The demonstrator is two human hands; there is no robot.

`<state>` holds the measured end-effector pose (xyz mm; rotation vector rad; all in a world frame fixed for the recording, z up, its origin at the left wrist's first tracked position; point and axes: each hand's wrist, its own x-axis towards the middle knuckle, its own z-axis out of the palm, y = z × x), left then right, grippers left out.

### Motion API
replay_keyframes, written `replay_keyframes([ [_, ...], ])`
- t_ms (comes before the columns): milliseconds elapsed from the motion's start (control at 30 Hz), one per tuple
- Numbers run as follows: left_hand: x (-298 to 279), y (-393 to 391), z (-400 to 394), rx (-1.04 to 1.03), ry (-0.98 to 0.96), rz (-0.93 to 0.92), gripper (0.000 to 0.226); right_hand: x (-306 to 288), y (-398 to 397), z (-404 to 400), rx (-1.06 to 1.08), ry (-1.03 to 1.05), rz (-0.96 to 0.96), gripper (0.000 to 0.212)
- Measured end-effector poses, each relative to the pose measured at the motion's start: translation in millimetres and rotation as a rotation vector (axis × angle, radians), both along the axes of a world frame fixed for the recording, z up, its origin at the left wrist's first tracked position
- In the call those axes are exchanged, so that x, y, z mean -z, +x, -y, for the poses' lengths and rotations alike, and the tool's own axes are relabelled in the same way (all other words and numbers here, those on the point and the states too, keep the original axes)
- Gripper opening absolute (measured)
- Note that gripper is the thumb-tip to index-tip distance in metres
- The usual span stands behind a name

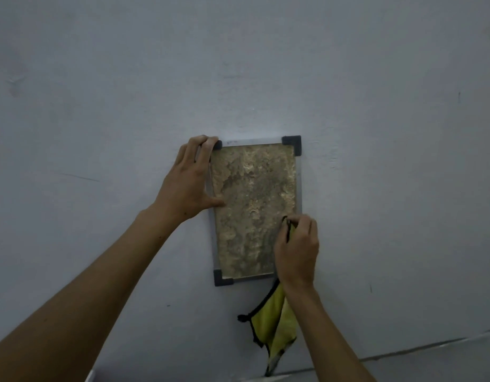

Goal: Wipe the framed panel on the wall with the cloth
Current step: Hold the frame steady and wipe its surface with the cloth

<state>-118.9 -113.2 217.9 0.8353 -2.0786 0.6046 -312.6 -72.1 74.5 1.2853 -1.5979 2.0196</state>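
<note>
While our left hand (187,183) grips the framed panel (254,210) steady at its corner, our right hand (297,252) pinches the cloth (276,321) against it to wipe.

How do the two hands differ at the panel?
The left hand grips the panel at its upper left corner, while the right hand is at its lower right edge. The right hand holds a yellow cloth; the left hand holds none. Both are against the panel.

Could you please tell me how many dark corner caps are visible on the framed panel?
3 corner caps: top right, bottom left, and top left, partly under the left hand. The right hand may hide a fourth.
</note>
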Motion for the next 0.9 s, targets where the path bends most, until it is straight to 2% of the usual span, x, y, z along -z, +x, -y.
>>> replay_keyframes([
  [100, 0.2, -0.5, 0.5, -0.002, -0.002, 0.001, 0.127, -2.6, 26.7, 4.5, -0.017, 0.061, -0.057, 0.009],
  [233, -0.9, 0.5, 0.0, -0.01, -0.003, 0.01, 0.127, -0.7, 46.6, 6.8, -0.043, 0.163, -0.28, 0.021],
  [300, -1.1, 1.1, -0.6, -0.005, 0.003, 0.01, 0.127, -2.3, 32.2, 2.4, -0.056, 0.101, -0.235, 0.012],
  [367, -1.2, 1.1, -1.8, -0.004, 0.013, 0.01, 0.127, -3.3, 17.0, -0.6, -0.022, 0.023, -0.105, 0.002],
  [467, -2.1, 1.4, -2.5, 0.0, 0.019, 0.015, 0.126, -3.3, 26.0, 3.0, 0.014, 0.037, -0.039, 0.002],
  [633, -5.1, 9.8, -0.1, -0.001, 0.009, 0.055, 0.125, 3.6, 74.8, 9.3, -0.129, 0.2, -0.396, 0.014],
  [700, -7.2, 12.4, 0.4, 0.007, 0.014, 0.071, 0.125, -1.3, 65.0, 6.9, -0.118, 0.154, -0.352, 0.011],
  [833, -8.3, 13.1, -0.2, -0.005, 0.033, 0.085, 0.126, -6.5, 39.4, 5.1, -0.033, 0.04, -0.095, 0.004],
  [900, -8.5, 12.7, -0.8, -0.01, 0.04, 0.088, 0.126, -7.0, 52.1, 7.1, 0.002, 0.077, -0.091, 0.004],
])
